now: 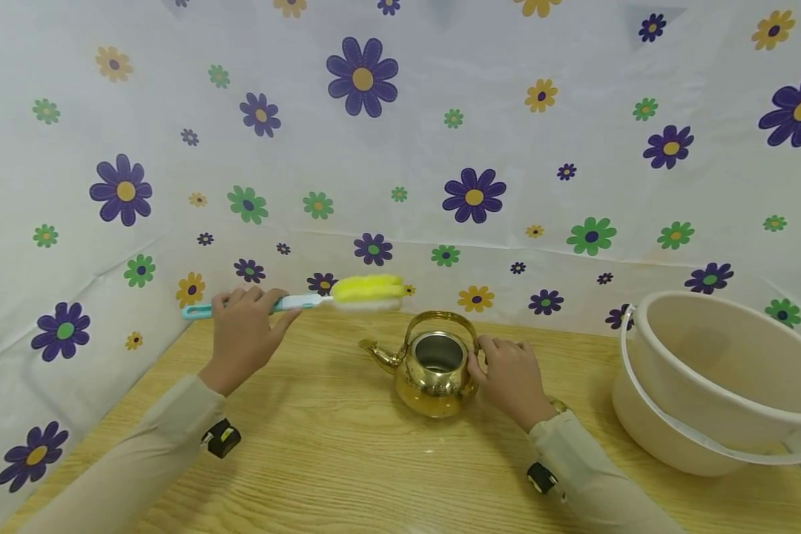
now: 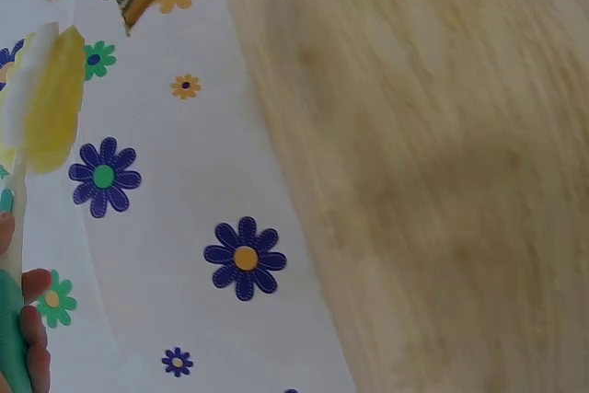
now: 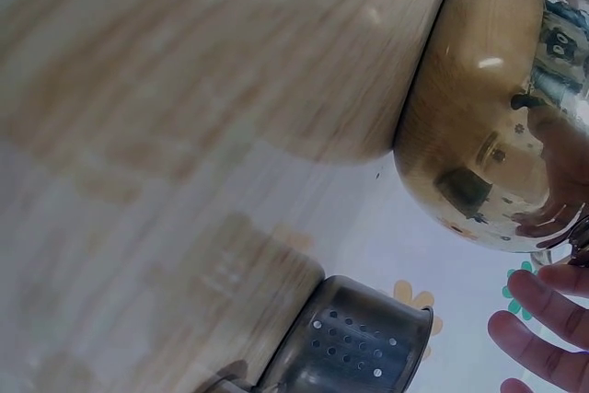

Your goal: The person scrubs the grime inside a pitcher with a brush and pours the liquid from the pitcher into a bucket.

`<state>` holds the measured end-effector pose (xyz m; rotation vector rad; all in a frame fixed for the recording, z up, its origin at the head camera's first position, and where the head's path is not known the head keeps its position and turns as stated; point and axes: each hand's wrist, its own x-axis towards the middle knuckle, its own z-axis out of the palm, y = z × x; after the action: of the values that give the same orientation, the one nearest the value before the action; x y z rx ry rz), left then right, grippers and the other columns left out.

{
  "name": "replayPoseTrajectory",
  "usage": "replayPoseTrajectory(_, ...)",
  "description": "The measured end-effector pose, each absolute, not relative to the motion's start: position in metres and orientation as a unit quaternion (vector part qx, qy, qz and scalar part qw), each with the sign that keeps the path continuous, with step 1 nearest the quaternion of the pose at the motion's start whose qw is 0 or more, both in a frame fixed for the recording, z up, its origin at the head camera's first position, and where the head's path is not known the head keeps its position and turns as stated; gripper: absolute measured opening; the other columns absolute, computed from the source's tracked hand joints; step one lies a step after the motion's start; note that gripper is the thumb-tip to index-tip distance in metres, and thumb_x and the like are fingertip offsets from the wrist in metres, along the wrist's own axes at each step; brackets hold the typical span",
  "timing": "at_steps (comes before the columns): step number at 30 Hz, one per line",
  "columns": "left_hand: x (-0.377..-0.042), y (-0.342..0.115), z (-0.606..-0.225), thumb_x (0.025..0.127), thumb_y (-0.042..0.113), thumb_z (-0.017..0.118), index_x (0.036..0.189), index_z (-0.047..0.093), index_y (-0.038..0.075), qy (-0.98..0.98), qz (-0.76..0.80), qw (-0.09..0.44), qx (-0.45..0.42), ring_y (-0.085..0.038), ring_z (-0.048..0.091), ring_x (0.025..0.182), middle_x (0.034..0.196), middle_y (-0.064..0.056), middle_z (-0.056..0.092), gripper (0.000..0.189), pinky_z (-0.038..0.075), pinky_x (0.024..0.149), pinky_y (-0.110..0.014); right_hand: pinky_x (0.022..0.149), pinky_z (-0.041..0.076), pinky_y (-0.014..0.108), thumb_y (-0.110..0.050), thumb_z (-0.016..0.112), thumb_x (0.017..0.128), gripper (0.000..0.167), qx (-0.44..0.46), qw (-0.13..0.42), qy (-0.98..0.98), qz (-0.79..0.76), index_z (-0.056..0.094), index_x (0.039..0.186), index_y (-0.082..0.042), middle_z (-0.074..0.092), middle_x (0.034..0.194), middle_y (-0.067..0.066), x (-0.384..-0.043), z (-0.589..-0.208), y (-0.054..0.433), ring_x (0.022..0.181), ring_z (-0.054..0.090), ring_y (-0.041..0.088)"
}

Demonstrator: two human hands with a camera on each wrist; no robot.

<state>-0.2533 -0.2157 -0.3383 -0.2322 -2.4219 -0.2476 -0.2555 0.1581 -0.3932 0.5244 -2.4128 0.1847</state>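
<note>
My left hand [image 1: 245, 334] grips the turquoise and white handle of a bottle brush [image 1: 368, 291], held level above the table. Its yellow and white sponge head points right, toward the kettle. A shiny gold kettle [image 1: 434, 389] stands lidless on the table, spout to the left and top handle upright; its steel inside shows. At the kettle's right side, my right hand [image 1: 512, 377] pinches the lower end of the handle with thumb and forefinger. In the right wrist view, a perforated metal strainer [image 3: 363, 338] rests near the kettle. Behind my right wrist a small gold piece [image 1: 558, 405] peeks out.
A large cream bucket [image 1: 694, 445] with a white bail handle stands on the right of the wood-grain table [image 1: 347, 475]. White flower-printed sheeting [image 1: 400, 148] lines the back and left side, right up against the table's edges.
</note>
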Motion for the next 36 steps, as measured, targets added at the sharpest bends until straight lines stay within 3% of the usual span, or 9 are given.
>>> replayPoseTrajectory(7,-0.252,-0.229,-0.353,0.086,0.035,0.065,0.107,0.065,0.004,-0.94,-0.082,0.324,-0.075,-0.042,0.057,0.098,0.096,-0.022,0.066,0.038,0.032,0.088,-0.06,0.068,0.049,0.043,-0.024,0.059,0.087,0.017,0.197,0.32,-0.924,0.072,0.064,0.091,-0.008,0.067,0.07,0.003,-0.255,-0.394,0.159,0.063,0.063,0.021)
replayPoseTrajectory(14,-0.255,-0.242,-0.373,0.085,0.035,0.066,0.106,0.065,0.004,-0.95,-0.066,0.297,-0.071,-0.042,0.055,0.09,0.093,-0.023,0.065,0.037,0.033,0.081,-0.058,0.07,0.05,0.044,-0.025,0.058,0.088,0.018,0.196,0.318,-0.925,0.069,0.064,0.091,-0.008,0.069,0.074,0.006,-0.256,-0.394,0.159,0.066,0.065,0.023)
replayPoseTrajectory(24,-0.26,-0.251,-0.393,0.088,0.038,0.061,0.108,0.064,0.001,-0.97,-0.032,0.231,-0.062,-0.044,0.056,0.092,0.094,-0.025,0.065,0.042,0.034,0.086,-0.064,0.068,0.05,0.044,-0.024,0.058,0.088,0.018,0.2,0.321,-0.923,0.069,0.064,0.09,-0.008,0.067,0.07,0.004,-0.256,-0.392,0.159,0.062,0.064,0.022)
replayPoseTrajectory(36,-0.26,-0.258,-0.402,0.08,0.03,0.073,0.096,0.062,0.0,-0.955,0.027,0.263,-0.135,-0.039,0.06,0.079,0.082,-0.021,0.064,0.036,0.045,0.072,-0.052,0.067,0.05,0.043,-0.023,0.059,0.088,0.016,0.205,0.323,-0.922,0.069,0.064,0.089,-0.009,0.067,0.069,0.005,-0.255,-0.391,0.158,0.062,0.063,0.022)
